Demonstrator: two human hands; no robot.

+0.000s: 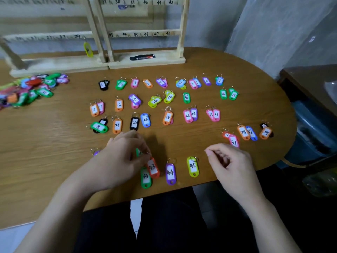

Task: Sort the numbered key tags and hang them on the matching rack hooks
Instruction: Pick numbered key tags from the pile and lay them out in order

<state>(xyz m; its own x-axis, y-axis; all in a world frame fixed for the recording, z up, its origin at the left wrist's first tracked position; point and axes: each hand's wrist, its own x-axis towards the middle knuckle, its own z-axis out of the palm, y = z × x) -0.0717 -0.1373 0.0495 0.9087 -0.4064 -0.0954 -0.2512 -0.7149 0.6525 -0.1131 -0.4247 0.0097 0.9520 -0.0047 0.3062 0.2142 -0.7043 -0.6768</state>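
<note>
Here the left hand (124,154), low and left of centre in the frame, pinches the ring end of the orange tag marked 43 (152,168), which lies overlapping the green tag marked 43 (145,178) on the wooden table (54,143). The right hand (229,161), lower right of centre, hovers with its fingers loosely curled and holds nothing. Sorted tags lie in numbered rows across the middle of the frame, an unsorted pile (31,88) sits at the left edge, and the wooden rack (144,33) stands at the top, with a yellow tag (88,49) already hanging under hook 24. These tags look like light, stiff plastic with small metal rings; they should slide easily on the smooth tabletop. The ring, or the narrow end beside it, seems the best place to pinch, since the ring must go over a hook.
</note>
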